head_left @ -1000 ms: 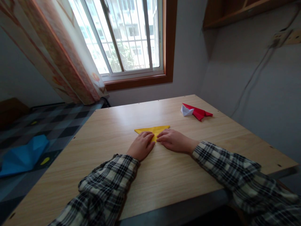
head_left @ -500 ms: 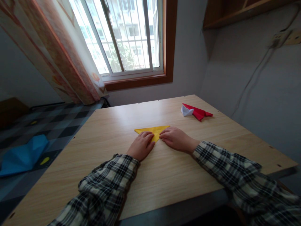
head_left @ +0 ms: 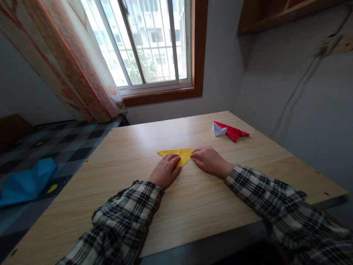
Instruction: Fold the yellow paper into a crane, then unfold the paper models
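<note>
A yellow paper folded into a triangle [head_left: 178, 152] lies flat on the wooden table [head_left: 193, 198]. My left hand [head_left: 165, 170] rests palm down on the triangle's near left part and holds it against the table. My right hand [head_left: 208, 160] presses its fingertips along the triangle's right edge, close to the right corner. Both arms wear plaid sleeves. The near tip of the triangle is partly hidden under my fingers.
A red folded paper plane [head_left: 233, 131] and a small white folded paper [head_left: 218, 129] lie at the table's far right. A window [head_left: 149, 44] with a curtain [head_left: 68, 62] is behind. A blue folded sheet [head_left: 26, 182] lies on the checkered surface to the left.
My right hand has slid up and to the right along the triangle's right edge, uncovering more of the lower tip. The left hand and the paper have stayed put.
</note>
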`<state>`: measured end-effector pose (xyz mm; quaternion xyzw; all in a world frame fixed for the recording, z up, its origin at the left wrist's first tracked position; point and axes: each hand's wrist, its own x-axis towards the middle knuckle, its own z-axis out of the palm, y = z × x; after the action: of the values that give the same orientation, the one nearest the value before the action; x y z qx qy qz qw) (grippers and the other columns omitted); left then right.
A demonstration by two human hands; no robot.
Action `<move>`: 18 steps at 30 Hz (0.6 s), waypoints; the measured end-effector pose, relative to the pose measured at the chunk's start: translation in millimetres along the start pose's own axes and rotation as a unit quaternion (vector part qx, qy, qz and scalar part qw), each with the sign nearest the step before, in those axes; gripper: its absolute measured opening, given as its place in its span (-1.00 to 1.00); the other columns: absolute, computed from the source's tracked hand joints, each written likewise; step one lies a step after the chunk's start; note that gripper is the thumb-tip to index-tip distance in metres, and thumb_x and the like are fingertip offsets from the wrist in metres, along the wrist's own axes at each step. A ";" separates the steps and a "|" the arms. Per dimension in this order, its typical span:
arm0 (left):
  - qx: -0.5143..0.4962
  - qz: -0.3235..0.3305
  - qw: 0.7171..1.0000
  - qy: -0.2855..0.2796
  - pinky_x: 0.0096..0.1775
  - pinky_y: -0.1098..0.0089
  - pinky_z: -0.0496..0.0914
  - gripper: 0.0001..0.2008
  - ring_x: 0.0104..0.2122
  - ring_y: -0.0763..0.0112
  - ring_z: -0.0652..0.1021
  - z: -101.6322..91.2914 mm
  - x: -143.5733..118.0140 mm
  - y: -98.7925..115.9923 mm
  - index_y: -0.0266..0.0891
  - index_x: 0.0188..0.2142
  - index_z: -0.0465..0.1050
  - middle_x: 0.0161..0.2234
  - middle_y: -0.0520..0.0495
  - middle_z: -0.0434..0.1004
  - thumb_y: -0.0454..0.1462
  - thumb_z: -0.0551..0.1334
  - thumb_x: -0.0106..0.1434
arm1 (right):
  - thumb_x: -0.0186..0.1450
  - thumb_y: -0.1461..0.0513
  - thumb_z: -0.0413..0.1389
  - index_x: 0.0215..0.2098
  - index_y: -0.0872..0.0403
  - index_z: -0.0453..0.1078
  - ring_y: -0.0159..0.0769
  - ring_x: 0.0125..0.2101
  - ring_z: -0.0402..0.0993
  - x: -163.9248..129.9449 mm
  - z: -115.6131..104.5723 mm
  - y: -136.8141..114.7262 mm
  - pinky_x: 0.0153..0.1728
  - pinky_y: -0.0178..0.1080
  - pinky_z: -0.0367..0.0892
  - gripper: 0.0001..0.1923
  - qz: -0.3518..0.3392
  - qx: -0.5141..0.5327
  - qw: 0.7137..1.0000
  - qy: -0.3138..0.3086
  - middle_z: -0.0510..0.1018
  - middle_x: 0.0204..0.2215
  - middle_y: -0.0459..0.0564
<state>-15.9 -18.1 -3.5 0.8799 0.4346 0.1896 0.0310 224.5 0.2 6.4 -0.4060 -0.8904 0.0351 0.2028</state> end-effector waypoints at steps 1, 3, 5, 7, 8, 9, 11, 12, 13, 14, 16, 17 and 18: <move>0.001 -0.002 1.000 -0.003 0.18 0.05 0.38 -0.67 0.10 0.11 0.48 -0.1 0.1 0.2 -0.26 0.07 0.46 0.08 -0.23 0.50 -0.20 0.14 0.39 | 0.40 0.28 0.08 -0.16 0.09 0.61 -0.22 -0.14 0.57 -0.1 0.5 0.5 -0.03 -0.21 0.33 -0.76 0.009 -0.004 1.000 0.002 0.66 -0.17 0.09; 0.003 -0.005 1.000 -0.008 0.18 0.04 0.37 -0.66 0.10 0.11 0.47 -0.4 0.2 0.8 -0.28 0.08 0.45 0.08 -0.25 0.50 -0.20 0.14 0.40 | 0.41 0.26 0.06 -0.16 0.10 0.61 -0.21 -0.15 0.57 -0.2 1.1 1.7 -0.03 -0.21 0.33 -0.75 0.024 -0.011 1.000 0.007 0.66 -0.17 0.10; 0.003 -0.006 1.000 -0.009 0.18 0.04 0.37 -0.66 0.10 0.10 0.47 -0.8 0.3 1.3 -0.29 0.08 0.45 0.08 -0.25 0.50 -0.20 0.13 0.40 | 0.42 0.25 0.05 -0.15 0.10 0.61 -0.22 -0.15 0.56 -0.4 1.1 3.2 -0.02 -0.22 0.33 -0.74 0.031 -0.014 0.999 0.010 0.66 -0.18 0.10; 0.000 -0.002 1.000 -0.005 0.17 0.04 0.38 -0.67 0.10 0.11 0.48 -1.0 0.3 1.4 -0.27 0.07 0.45 0.08 -0.24 0.51 -0.19 0.13 0.40 | 0.42 0.25 0.05 -0.15 0.10 0.61 -0.22 -0.15 0.56 -0.5 0.4 4.6 -0.02 -0.22 0.32 -0.74 0.036 -0.014 0.999 0.011 0.66 -0.18 0.10; -0.002 0.000 1.000 -0.003 0.17 0.03 0.38 -0.68 0.10 0.11 0.48 -1.0 0.3 1.2 -0.25 0.07 0.46 0.08 -0.23 0.51 -0.19 0.13 0.40 | 0.42 0.25 0.05 -0.15 0.10 0.61 -0.22 -0.16 0.56 -0.5 -0.1 5.2 -0.02 -0.22 0.32 -0.74 0.038 -0.012 0.999 0.011 0.66 -0.19 0.10; -0.003 0.001 1.000 -0.001 0.17 0.03 0.38 -0.68 0.09 0.12 0.48 -0.9 0.2 1.0 -0.24 0.06 0.46 0.08 -0.23 0.51 -0.19 0.13 0.40 | 0.42 0.25 0.05 -0.15 0.10 0.61 -0.22 -0.16 0.56 -0.5 -0.6 5.6 -0.02 -0.22 0.32 -0.74 0.041 -0.011 0.999 0.011 0.66 -0.19 0.10; -0.004 0.002 1.000 0.001 0.17 0.03 0.38 -0.68 0.10 0.12 0.48 -0.5 0.0 0.3 -0.23 0.06 0.46 0.08 -0.22 0.51 -0.19 0.14 0.40 | 0.42 0.26 0.04 -0.16 0.10 0.61 -0.23 -0.17 0.56 -0.5 -1.4 6.2 -0.02 -0.22 0.33 -0.74 0.045 -0.010 0.999 0.012 0.66 -0.19 0.09; -0.003 0.002 1.000 0.002 0.17 0.03 0.38 -0.68 0.10 0.12 0.48 -0.4 -0.1 0.0 -0.23 0.07 0.46 0.08 -0.21 0.51 -0.20 0.14 0.39 | 0.42 0.25 0.04 -0.15 0.10 0.61 -0.23 -0.17 0.56 -0.4 -1.6 6.4 -0.02 -0.22 0.33 -0.74 0.047 -0.011 0.999 0.013 0.66 -0.19 0.09; -0.003 0.002 1.000 0.002 0.17 0.03 0.38 -0.68 0.10 0.12 0.48 -0.2 -0.3 -0.3 -0.23 0.07 0.46 0.07 -0.22 0.51 -0.20 0.14 0.39 | 0.42 0.25 0.04 -0.15 0.09 0.61 -0.23 -0.17 0.56 -0.3 -1.7 6.7 -0.02 -0.22 0.33 -0.74 0.048 -0.012 0.999 0.014 0.66 -0.19 0.09; -0.003 0.001 1.000 0.002 0.17 0.03 0.39 -0.68 0.09 0.11 0.48 -0.2 -0.4 -0.5 -0.24 0.07 0.46 0.07 -0.22 0.51 -0.20 0.14 0.39 | 0.42 0.25 0.05 -0.15 0.09 0.60 -0.23 -0.17 0.56 -0.2 -1.7 7.1 -0.03 -0.22 0.33 -0.74 0.049 -0.013 0.999 0.016 0.66 -0.19 0.09; -0.003 0.000 1.000 0.001 0.17 0.04 0.39 -0.68 0.09 0.11 0.48 -0.4 -0.5 -0.5 -0.25 0.06 0.46 0.07 -0.24 0.51 -0.20 0.14 0.39 | 0.41 0.25 0.05 -0.14 0.09 0.60 -0.22 -0.16 0.56 -0.1 -1.7 8.6 -0.03 -0.23 0.33 -0.74 0.051 -0.016 0.998 0.019 0.66 -0.19 0.09; -0.004 0.000 1.000 0.000 0.17 0.04 0.38 -0.68 0.09 0.11 0.48 -0.7 -0.6 -0.3 -0.26 0.06 0.46 0.07 -0.24 0.51 -0.20 0.14 0.39 | 0.41 0.25 0.05 -0.15 0.09 0.60 -0.22 -0.16 0.56 -0.1 -1.8 9.7 -0.03 -0.23 0.33 -0.74 0.054 -0.017 0.998 0.019 0.66 -0.19 0.09; -0.003 -0.001 1.000 -0.001 0.18 0.05 0.38 -0.67 0.10 0.11 0.48 -0.9 -0.5 0.0 -0.26 0.06 0.46 0.08 -0.24 0.51 -0.20 0.13 0.39 | 0.41 0.26 0.05 -0.15 0.09 0.61 -0.22 -0.16 0.55 -0.1 -1.8 11.2 -0.03 -0.24 0.33 -0.74 0.057 -0.018 0.998 0.020 0.66 -0.19 0.09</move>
<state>-16.5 -18.7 -2.8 0.8796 0.4346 0.1904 0.0345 233.1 7.4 5.4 -0.4601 -0.8621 0.0225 0.2111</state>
